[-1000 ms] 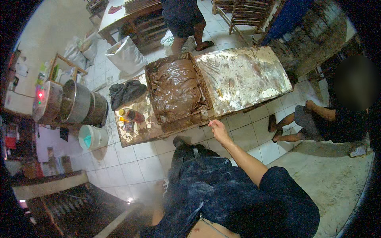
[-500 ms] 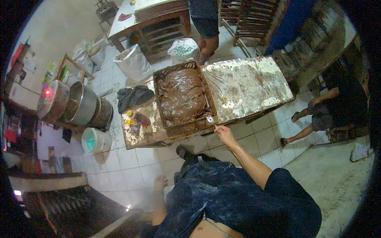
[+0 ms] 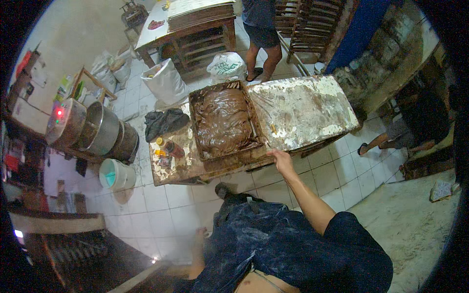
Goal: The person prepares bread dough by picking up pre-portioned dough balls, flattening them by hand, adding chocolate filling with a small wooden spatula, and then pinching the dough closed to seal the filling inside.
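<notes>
A shallow dark tray (image 3: 197, 141) heaped with glossy brown paste (image 3: 222, 119) sits on the worn low table (image 3: 312, 110). My right hand (image 3: 280, 159) is at the table's near edge, just off the tray's near right corner. Its fingers are closed and point toward the tray; what they hold, if anything, is too small to make out. My left hand (image 3: 201, 234) hangs low beside my body over the floor, its fingers blurred. On the table left of the tray lie a black cloth or bag (image 3: 165, 123), a yellow-capped bottle (image 3: 172, 146) and small packets (image 3: 162, 159).
White sacks (image 3: 166, 83) stand behind the table. To the left are large metal pots (image 3: 100, 129) and a white bucket (image 3: 122, 176). One person (image 3: 263, 44) stands beyond the table; another (image 3: 415, 122) sits at the right. A second table (image 3: 146, 36) holds stacked sheets.
The small shiny metal tool seen in my right hand no longer shows clearly. That hand has shifted slightly right. The person beyond the table has moved right; the seated person's legs have shifted.
</notes>
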A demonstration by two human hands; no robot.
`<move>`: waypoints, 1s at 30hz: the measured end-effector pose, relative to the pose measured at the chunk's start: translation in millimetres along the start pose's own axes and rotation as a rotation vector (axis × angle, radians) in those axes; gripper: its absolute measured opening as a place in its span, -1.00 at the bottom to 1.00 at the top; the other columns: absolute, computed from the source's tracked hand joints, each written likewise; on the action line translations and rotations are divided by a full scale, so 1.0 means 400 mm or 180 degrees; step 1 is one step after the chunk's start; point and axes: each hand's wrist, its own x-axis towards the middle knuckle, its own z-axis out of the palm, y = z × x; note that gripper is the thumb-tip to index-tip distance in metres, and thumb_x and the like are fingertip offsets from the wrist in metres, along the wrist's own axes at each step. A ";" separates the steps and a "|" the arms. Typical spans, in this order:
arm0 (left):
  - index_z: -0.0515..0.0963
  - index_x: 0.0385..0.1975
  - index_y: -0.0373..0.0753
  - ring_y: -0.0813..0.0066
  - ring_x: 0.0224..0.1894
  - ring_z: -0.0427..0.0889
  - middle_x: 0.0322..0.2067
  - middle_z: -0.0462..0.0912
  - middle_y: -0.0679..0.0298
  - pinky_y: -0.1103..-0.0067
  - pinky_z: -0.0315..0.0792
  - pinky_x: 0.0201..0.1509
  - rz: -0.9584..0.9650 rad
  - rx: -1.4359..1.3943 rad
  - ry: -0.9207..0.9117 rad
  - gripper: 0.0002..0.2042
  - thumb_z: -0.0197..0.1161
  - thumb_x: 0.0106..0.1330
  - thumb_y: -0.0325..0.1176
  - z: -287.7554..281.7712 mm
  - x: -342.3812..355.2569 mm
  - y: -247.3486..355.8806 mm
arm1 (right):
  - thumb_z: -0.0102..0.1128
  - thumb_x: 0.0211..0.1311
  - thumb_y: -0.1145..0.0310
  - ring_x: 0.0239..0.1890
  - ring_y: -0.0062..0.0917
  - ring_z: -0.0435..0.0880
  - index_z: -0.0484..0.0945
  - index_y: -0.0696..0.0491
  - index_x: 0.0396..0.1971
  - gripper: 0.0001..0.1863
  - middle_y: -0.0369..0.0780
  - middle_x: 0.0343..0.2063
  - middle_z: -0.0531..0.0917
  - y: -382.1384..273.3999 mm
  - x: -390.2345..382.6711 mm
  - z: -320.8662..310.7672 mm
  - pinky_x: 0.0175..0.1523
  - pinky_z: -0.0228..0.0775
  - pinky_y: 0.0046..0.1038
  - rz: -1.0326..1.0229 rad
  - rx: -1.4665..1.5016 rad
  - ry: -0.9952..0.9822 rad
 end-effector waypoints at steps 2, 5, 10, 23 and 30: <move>0.59 -0.01 -0.43 0.44 -0.02 0.67 -0.14 0.72 0.16 0.54 0.60 -0.08 -0.0226 -0.0624 0.0038 -0.64 0.27 0.38 -0.25 -0.016 -0.033 0.047 | 0.05 0.48 0.20 -0.59 -0.70 0.31 0.72 0.11 -0.17 -0.67 -0.39 -0.60 0.51 0.038 0.019 0.038 -0.46 0.17 -0.51 -0.0363 -0.0083 0.0129; 0.52 0.03 -0.44 0.27 0.02 0.65 -0.04 0.64 0.09 0.30 0.67 -0.03 -0.0204 -0.1021 -0.0044 -0.64 0.25 0.37 -0.30 -0.042 0.021 0.055 | 0.07 0.47 0.14 -0.47 -0.64 0.43 0.72 0.11 -0.21 -0.64 -0.36 -0.55 0.54 0.049 0.019 0.105 -0.32 0.30 -0.44 -0.0838 -0.0236 0.0312; 0.53 -0.02 -0.38 0.33 -0.03 0.68 -0.03 0.64 0.14 0.40 0.64 -0.11 -0.0356 -0.0865 -0.0164 -0.68 0.22 0.44 -0.23 -0.033 0.034 0.073 | 0.07 0.46 0.17 -0.18 -0.54 0.62 0.73 0.10 -0.27 -0.66 -0.21 -0.25 0.74 0.022 -0.022 0.079 0.01 0.39 -0.45 0.0154 -0.0473 -0.0081; 0.58 -0.06 -0.49 0.33 0.00 0.69 -0.09 0.71 0.07 0.53 0.54 0.08 -0.0301 -0.0704 0.0007 -0.67 0.24 0.38 -0.30 -0.009 -0.001 0.054 | 0.10 0.39 0.21 -0.28 -0.43 0.67 0.70 0.13 -0.23 -0.69 -0.14 -0.36 0.73 -0.055 -0.060 -0.031 -0.17 0.44 -0.34 0.0135 -0.0941 0.0126; 0.57 0.01 -0.42 0.37 -0.02 0.70 -0.08 0.71 0.10 0.49 0.58 0.00 -0.0201 -0.0584 -0.0080 -0.63 0.26 0.39 -0.23 -0.027 -0.017 0.090 | -0.04 0.44 0.12 -0.26 0.07 0.68 0.50 0.06 -0.09 -0.68 0.10 -0.41 0.69 -0.169 0.020 -0.021 -0.16 0.48 0.01 -0.0738 -0.1835 0.0355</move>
